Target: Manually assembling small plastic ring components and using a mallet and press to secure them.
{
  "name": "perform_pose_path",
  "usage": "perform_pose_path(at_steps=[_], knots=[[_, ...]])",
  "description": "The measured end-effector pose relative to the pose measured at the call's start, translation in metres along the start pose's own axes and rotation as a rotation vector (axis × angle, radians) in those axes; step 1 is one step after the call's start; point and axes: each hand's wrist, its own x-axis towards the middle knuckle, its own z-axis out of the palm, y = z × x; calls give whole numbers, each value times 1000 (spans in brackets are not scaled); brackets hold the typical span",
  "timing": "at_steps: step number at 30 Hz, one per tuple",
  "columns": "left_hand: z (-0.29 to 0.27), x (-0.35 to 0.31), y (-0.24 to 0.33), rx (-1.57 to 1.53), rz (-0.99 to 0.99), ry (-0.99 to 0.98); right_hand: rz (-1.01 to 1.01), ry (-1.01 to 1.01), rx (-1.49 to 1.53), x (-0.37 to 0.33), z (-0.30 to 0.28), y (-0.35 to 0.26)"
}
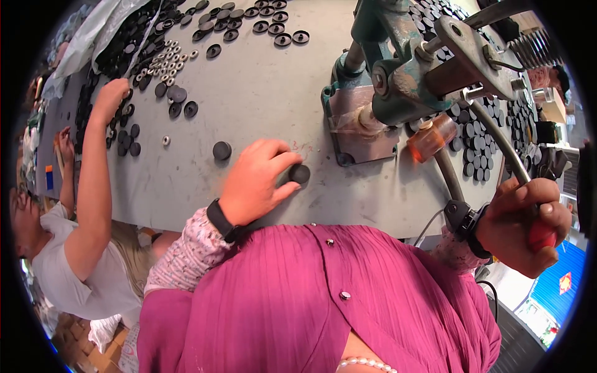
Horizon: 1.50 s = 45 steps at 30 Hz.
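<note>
My left hand [258, 177] is over the near part of the table, its thumb and forefinger closed on the sides of a round black cap [300, 174]. Another black cap [221, 150] lies to the left of that hand, beyond the wrist. At the right, my right hand [522, 221] is wrapped round the red knob [542, 236] at the end of a curved metal lever [502, 144]. This lever belongs to a green hand press [398, 81], whose flat base plate [367, 149] is on the table right of my left hand.
Black caps [273, 28] and small metal rings [171, 61] are scattered at the far left of the grey table [267, 93]. Many black discs [477, 146] lie right of the press. An orange translucent cylinder [429, 138] is by its base. A co-worker's hand [112, 96] reaches in from the left.
</note>
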Motion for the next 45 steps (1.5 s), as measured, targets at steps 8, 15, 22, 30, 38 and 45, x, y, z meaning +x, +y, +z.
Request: perform_pose_path(at_steps=[8,15,22,30,38,45], knots=[[24,57,12,-152,13,140,38,36,47,5,7,-2],[69,106,26,-152,57,439,44,11,17,1,5,0],[74,107,28,-334,-2,496,-114,-22,-89,-50,10,14],[-44,16,-10,43,-361,301,18,36,-188,-134,1,40],[-45,-44,-51,-92,-531,223,7,-52,-17,-14,-1,0],[-8,36,1,-343,-243,194,205,178,-9,39,5,-8]])
